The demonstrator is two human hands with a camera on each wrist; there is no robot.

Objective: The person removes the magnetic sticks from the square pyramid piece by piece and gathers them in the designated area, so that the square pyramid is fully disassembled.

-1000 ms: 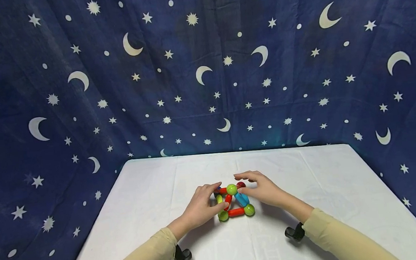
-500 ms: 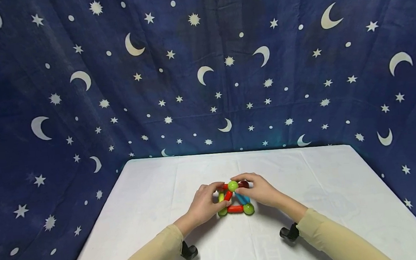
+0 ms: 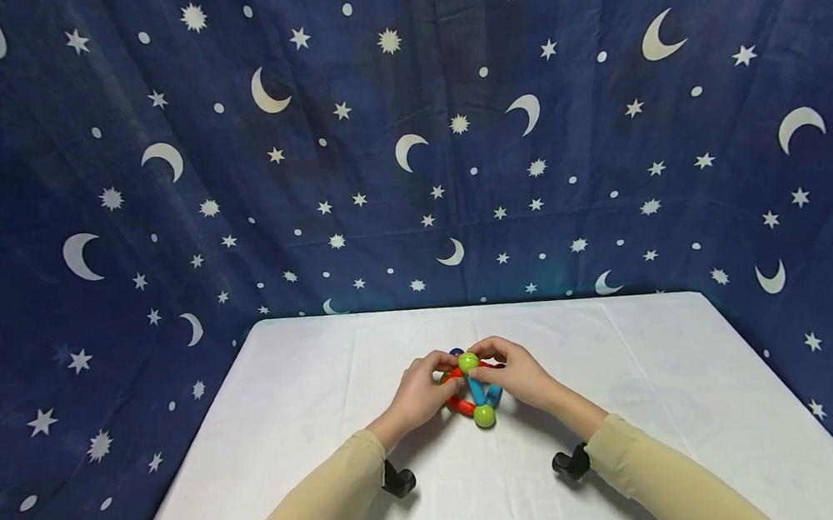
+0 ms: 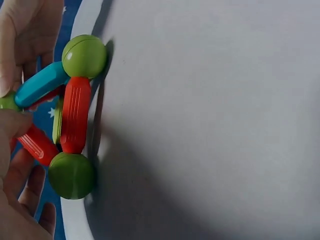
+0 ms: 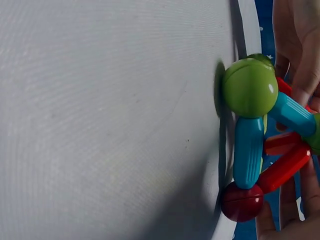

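Observation:
A pyramid-like frame of magnetic rods and balls stands on the table, topped by a green ball (image 3: 469,362). From that ball a blue rod (image 3: 477,390) runs down to a green ball (image 3: 484,416) at the near corner. My left hand (image 3: 416,391) pinches the frame near its top, its thumb by the upper end of a red rod (image 4: 37,145). On the other side my right hand (image 3: 519,374) grips it with thumb and fingers at the top ball. A dark red ball (image 5: 242,201) forms another corner in the right wrist view. The fingers hide parts of the frame.
A white cloth covers the table (image 3: 322,369). Behind it hangs a dark blue curtain (image 3: 379,188) with moons and stars. Black wrist devices (image 3: 398,479) sit under both forearms.
The frame has turned clockwise as seen from above, bringing one green ball to the near corner. My left hand has moved right, closer to my right hand, which now grips near the top ball.

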